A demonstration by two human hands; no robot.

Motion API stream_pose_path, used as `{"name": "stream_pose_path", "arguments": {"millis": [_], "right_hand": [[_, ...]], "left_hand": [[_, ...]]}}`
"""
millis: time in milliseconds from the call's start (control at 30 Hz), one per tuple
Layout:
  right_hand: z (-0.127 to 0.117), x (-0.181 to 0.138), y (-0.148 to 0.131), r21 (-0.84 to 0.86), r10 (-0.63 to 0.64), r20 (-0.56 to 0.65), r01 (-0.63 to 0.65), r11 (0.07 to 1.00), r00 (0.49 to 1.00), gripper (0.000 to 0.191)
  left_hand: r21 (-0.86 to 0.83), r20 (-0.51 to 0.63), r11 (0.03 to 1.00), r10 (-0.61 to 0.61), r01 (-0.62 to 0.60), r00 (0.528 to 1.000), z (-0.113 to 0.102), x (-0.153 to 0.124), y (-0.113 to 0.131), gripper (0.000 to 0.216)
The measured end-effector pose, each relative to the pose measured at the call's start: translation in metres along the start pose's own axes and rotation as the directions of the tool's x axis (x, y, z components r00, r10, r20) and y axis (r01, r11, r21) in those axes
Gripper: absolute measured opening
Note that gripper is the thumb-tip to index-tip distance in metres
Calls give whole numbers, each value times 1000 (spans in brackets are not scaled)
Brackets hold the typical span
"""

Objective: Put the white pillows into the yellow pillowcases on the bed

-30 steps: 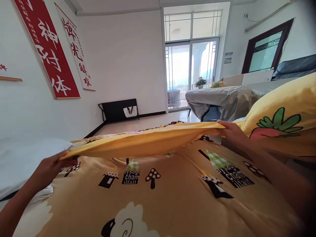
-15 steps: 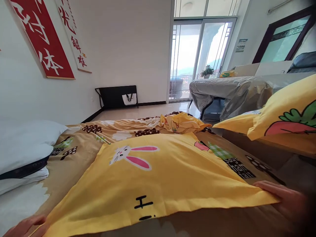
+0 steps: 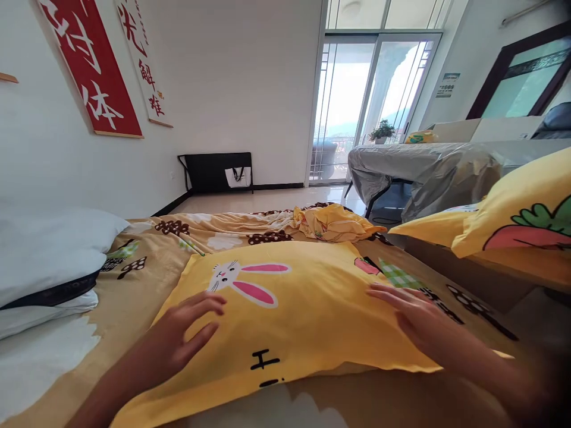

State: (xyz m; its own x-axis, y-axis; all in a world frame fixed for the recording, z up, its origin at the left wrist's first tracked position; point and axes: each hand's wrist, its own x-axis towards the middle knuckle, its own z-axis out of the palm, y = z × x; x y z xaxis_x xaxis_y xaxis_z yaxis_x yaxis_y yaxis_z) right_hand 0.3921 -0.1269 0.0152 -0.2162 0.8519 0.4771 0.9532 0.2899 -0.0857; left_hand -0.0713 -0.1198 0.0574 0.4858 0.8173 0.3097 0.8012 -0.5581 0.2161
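Observation:
A yellow pillowcase (image 3: 289, 315) with a white and pink rabbit print lies flat on the patterned tan bed cover (image 3: 147, 261). My left hand (image 3: 178, 339) rests on its left part, fingers spread and flat. My right hand (image 3: 417, 318) lies on its right part, fingers stretched out. Neither hand holds anything.
White pillows (image 3: 49, 261) are stacked at the left. A crumpled yellow cloth (image 3: 332, 223) lies at the far end of the bed. A yellow carrot-print pillow (image 3: 521, 214) sits at the right. Beyond it stand a covered table (image 3: 423, 169), a black folded frame (image 3: 216, 172) and glass balcony doors (image 3: 357, 107).
The pillowcase was held up by its edge, then laid flat on the bed. Both hands let go of its near corners and now rest open on top of it.

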Motion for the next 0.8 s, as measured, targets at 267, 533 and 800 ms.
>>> {"name": "stream_pose_path", "arguments": {"millis": [267,533,800], "right_hand": [[101,95,-145,63,-41,14,41,997,999,53],[113,32,-83,-58,25,20,-24,998,999,56],[111,-101,25,-257,368,26,-349,901,930,62]], "left_hand": [[72,-19,997,-29,30,999,123,146,39,49],[197,-81,979,-43,58,996,132,53,-6,53],[184,-176,900,-364,394,914,116,-127,-90,79]]}}
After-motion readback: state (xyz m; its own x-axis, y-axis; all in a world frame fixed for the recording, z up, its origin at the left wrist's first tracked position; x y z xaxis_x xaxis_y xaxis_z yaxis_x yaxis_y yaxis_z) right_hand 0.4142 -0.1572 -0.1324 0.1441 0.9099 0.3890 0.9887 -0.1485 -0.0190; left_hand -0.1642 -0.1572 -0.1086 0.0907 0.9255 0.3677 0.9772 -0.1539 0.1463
